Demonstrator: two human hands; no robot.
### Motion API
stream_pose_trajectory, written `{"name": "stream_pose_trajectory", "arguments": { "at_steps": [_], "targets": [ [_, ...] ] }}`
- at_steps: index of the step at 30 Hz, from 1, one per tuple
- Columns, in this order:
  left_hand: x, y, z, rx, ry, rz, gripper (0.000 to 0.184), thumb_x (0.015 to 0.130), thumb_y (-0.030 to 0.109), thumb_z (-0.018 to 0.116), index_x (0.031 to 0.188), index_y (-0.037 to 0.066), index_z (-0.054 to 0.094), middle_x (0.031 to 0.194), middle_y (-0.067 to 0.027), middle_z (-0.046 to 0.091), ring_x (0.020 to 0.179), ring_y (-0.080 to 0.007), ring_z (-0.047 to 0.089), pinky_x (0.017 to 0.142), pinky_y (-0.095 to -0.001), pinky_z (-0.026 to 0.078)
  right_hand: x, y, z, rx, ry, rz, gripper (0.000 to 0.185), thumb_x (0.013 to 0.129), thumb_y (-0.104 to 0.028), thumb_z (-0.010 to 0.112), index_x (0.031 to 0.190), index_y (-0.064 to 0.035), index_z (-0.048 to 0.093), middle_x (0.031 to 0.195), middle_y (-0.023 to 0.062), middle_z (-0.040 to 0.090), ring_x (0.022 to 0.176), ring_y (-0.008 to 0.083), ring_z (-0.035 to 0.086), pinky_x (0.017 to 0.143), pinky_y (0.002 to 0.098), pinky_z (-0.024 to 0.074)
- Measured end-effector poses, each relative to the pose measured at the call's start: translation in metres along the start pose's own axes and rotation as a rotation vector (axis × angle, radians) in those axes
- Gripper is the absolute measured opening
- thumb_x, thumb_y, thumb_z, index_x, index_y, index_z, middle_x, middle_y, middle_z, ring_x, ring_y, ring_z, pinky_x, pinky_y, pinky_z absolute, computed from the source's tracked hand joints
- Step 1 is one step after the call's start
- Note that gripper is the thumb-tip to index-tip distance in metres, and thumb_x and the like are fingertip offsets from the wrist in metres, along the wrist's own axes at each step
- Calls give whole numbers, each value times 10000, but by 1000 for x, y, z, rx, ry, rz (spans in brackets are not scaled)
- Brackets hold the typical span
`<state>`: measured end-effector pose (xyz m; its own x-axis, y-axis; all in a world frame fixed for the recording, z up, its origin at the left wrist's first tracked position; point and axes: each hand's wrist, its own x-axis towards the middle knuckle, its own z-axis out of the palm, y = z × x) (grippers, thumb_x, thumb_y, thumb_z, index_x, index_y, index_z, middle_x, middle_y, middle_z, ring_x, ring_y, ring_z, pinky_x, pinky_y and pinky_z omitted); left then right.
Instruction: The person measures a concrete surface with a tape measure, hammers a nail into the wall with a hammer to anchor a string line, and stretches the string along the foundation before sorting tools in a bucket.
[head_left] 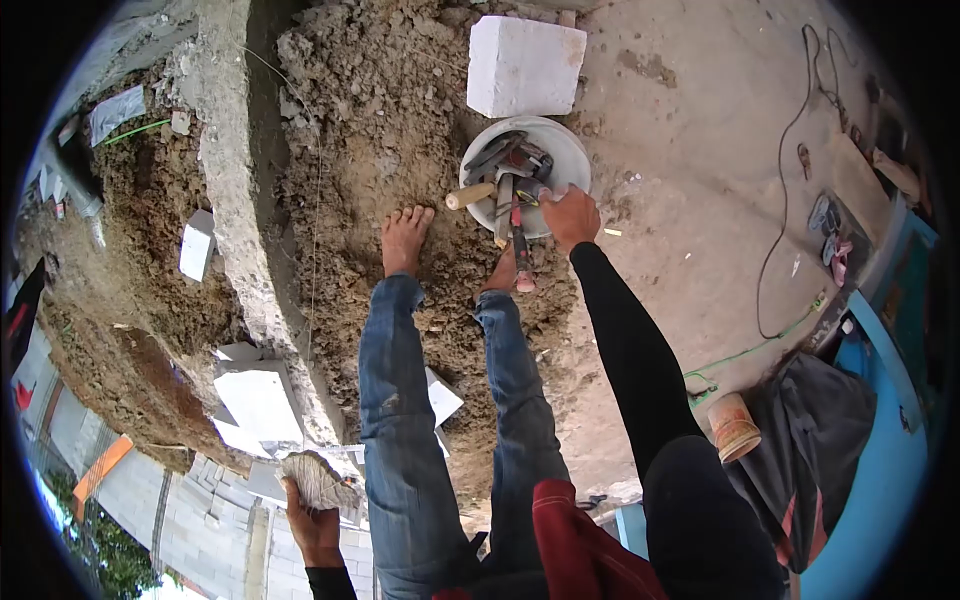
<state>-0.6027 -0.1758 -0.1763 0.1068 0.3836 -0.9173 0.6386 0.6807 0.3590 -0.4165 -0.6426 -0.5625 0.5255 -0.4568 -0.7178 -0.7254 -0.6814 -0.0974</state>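
Note:
At the lower left, my left hand (316, 535) is closed around a rough grey, streaked chunk (318, 482); its exact kind is unclear. My right hand (572, 216) is closed on the right rim of a white bucket (571, 150), with its fingertips over the inner side. Several hand tools stand or lie in the bucket. Among them are a tool with a wooden handle (470, 196) and one with a red and black handle (519, 245) that leans out over the near rim. The tools' heads overlap and are partly hidden.
A white block (525, 66) sits just beyond the bucket. More white blocks (258, 402) lie by the concrete ledge (232, 180) on the left. My bare feet (405, 240) stand on loose soil. A cable (783, 220) and small tub (734, 428) are at right.

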Motion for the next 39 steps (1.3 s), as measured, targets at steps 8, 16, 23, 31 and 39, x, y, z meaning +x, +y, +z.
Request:
{"name": "stream_pose_trajectory", "arguments": {
  "at_steps": [8, 16, 23, 31, 39],
  "targets": [
    [-13, -7, -45, -110, 239, 40, 479, 1022, 321, 638, 1384, 19, 554, 1315, -125, 655, 1206, -241, 636, 1046, -370, 530, 84, 61, 12, 326, 70, 181, 848, 793, -549, 785, 1179, 187, 619, 1143, 321, 697, 1112, 453, 671, 1005, 492, 502],
    [-47, -39, -81, -226, 329, 124, 434, 1060, 269, 552, 1380, -25, 543, 1332, -170, 644, 1216, -262, 642, 1044, -370, 554, -30, 12, -25, 157, -39, -192, 598, 969, -577, 534, 929, -11, 723, 940, 292, 696, 999, 484, 653, 892, 519, 506],
    [-84, -83, -120, -557, 503, 270, 379, 1033, 255, 622, 1352, 68, 542, 1333, -108, 631, 1214, -277, 624, 1111, -440, 492, -51, 51, -18, 220, -85, -424, 670, 1054, -527, 446, 821, 68, 649, 604, 111, 550, 612, 278, 569, 639, 472, 424],
    [-74, -146, -155, -841, 559, 326, 356, 1074, 277, 537, 1358, 64, 546, 1348, -116, 634, 1247, -297, 623, 1131, -441, 483, -129, 170, -132, 438, -277, -91, 430, 1063, -499, 483, 911, -109, 583, 588, -57, 356, 466, 88, 354, 443, 284, 314],
    [-76, -212, -194, -1069, 636, 382, 483, 1085, 360, 503, 1469, 73, 445, 1459, -108, 555, 1326, -299, 557, 1170, -471, 408, -209, 264, -211, 369, -273, 11, 449, 1064, -524, 474, 758, -198, 436, 565, -80, 283, 444, 79, 272, 416, 279, 239]
  ]
}}
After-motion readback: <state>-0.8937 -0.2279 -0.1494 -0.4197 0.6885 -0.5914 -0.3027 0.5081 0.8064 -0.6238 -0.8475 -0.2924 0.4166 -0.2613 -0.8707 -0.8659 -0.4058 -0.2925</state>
